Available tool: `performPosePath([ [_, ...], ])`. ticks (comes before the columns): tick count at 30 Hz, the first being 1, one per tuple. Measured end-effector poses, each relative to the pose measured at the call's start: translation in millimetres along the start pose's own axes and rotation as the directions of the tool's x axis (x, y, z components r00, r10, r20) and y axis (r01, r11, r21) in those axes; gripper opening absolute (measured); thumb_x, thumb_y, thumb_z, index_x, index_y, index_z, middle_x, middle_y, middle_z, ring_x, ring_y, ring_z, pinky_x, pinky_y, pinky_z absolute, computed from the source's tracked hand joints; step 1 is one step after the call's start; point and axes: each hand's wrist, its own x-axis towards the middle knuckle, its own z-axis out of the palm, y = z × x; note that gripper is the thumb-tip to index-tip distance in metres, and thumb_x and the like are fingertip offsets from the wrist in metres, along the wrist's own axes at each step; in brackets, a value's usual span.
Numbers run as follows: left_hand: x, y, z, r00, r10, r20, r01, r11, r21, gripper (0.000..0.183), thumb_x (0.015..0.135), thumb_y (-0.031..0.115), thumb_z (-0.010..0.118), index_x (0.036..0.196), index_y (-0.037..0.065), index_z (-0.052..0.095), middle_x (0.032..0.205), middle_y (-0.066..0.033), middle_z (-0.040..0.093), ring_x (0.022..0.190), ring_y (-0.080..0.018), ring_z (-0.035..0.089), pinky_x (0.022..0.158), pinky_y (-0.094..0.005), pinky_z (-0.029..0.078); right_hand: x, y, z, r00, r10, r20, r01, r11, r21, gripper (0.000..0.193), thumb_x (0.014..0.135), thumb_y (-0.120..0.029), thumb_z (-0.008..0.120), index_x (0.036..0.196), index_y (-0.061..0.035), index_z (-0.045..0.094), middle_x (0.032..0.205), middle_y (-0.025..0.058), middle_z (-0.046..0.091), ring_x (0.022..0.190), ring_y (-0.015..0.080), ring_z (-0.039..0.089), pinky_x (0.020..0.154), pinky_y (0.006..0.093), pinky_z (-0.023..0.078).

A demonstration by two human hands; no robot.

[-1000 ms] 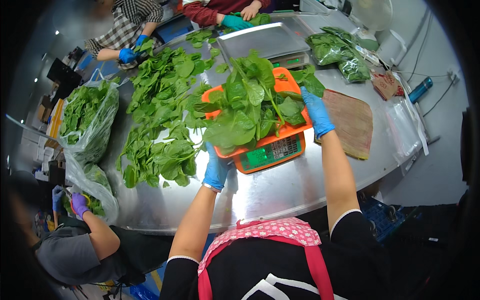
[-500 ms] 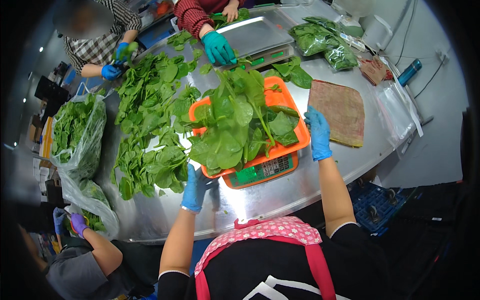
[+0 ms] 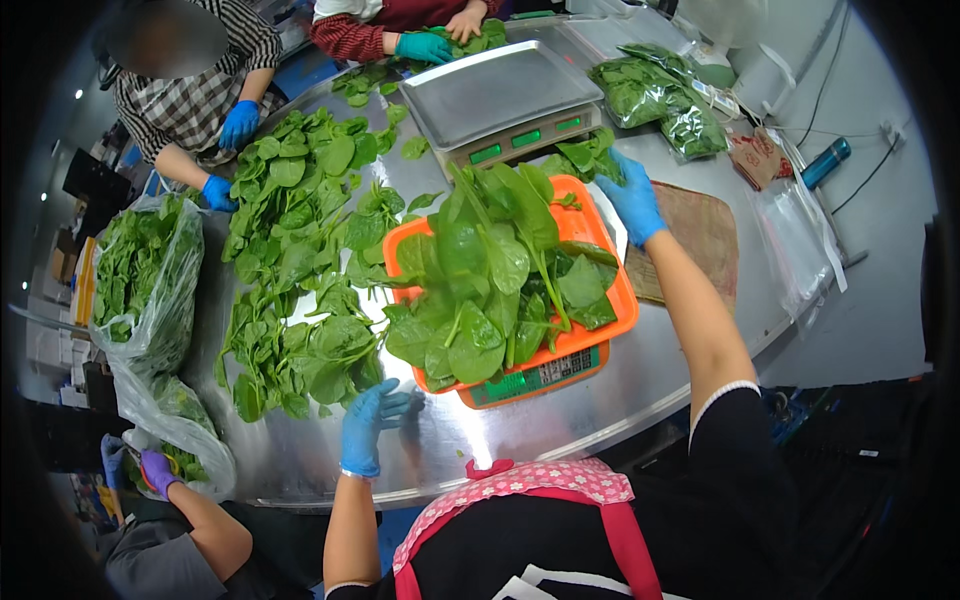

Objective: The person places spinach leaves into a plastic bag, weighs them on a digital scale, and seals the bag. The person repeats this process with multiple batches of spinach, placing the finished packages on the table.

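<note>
one orange tray [image 3: 612,322] of spinach, two scales, left hand [image 3: 368,426] spread, right hand [image 3: 630,197] pinching leaves [image 3: 588,157]

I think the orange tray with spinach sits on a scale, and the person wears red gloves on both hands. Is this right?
Not quite: in the head view the gloves are blue, on the left hand and the right hand. The orange tray of spinach does sit on a scale.

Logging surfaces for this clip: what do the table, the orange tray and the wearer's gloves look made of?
Table: likely stainless steel, brushed and shiny, mirroring lamps. Orange tray: seemingly moulded plastic, uniform colour, smooth rim. Gloves on the left hand and right hand: thin blue nitrile or similar, wrinkled and close-fitting.
</note>
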Motion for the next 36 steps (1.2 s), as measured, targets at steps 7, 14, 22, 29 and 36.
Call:
performPosePath([
  [7, -10, 7, 8, 0.996, 0.017, -0.089, -0.014, 0.999, 0.036, 0.047, 0.099, 0.039, 0.05, 0.129, 0.004, 0.06, 0.112, -0.0097, 0.071, 0.101, -0.0171, 0.067, 0.083, -0.0299, 0.049, 73, -6, 57, 0.959, 0.259, 0.115, -0.166, 0.843, -0.511, 0.11, 0.07, -0.054, 0.08, 0.15, 0.0004, 0.029, 0.149, 0.024, 0.039, 0.133, 0.0441, 0.042, 0.109, 0.0426, 0.04],
  [14, -9, -2, 2, 0.987, -0.007, -0.159, 0.004, 1.0, -0.022, 0.044, 0.1, 0.035, 0.05, 0.129, 0.003, 0.061, 0.11, -0.0091, 0.071, 0.099, -0.0153, 0.067, 0.083, -0.0285, 0.049, 61, 30, 56, 0.948, 0.215, 0.234, -0.046, 0.823, -0.567, 0.081, 0.081, -0.037, 0.073, 0.148, -0.0057, 0.039, 0.126, 0.0221, 0.061, 0.111, 0.0329, 0.063, 0.094, 0.0422, 0.049],
  [22, -1, 4, 20, 0.993, 0.024, -0.112, -0.022, 1.0, 0.02, 0.042, 0.101, 0.033, 0.05, 0.127, 0.003, 0.062, 0.112, -0.0088, 0.07, 0.099, -0.0156, 0.067, 0.083, -0.0275, 0.05, 39, -66, -39, 0.993, 0.055, -0.106, 0.013, 0.831, 0.556, 0.052, 0.089, 0.006, 0.063, 0.139, -0.0029, 0.052, 0.125, 0.0067, 0.062, 0.107, 0.0154, 0.061, 0.095, 0.0287, 0.05],
  [29, -12, 6, 33, 0.996, 0.067, -0.066, -0.064, 0.997, 0.052, 0.04, 0.101, 0.033, 0.051, 0.125, 0.003, 0.062, 0.112, -0.0097, 0.07, 0.101, -0.0174, 0.068, 0.084, -0.0292, 0.05, -75, -181, -89, 0.958, -0.282, 0.059, 0.233, 0.878, 0.418, 0.062, 0.083, 0.006, 0.065, 0.142, -0.0049, 0.048, 0.14, 0.0118, 0.054, 0.126, 0.0234, 0.054, 0.103, 0.0364, 0.046],
  [36, -38, -4, 25, 0.994, 0.078, -0.079, -0.07, 0.993, 0.097, 0.04, 0.101, 0.033, 0.049, 0.126, 0.004, 0.062, 0.113, -0.011, 0.07, 0.101, -0.0186, 0.068, 0.082, -0.0297, 0.05, -79, -186, -113, 0.777, -0.239, 0.582, 0.106, 0.961, 0.254, 0.066, 0.08, -0.034, 0.079, 0.134, -0.0034, 0.056, 0.124, 0.0178, 0.063, 0.114, 0.0319, 0.06, 0.1, 0.0387, 0.045],
])
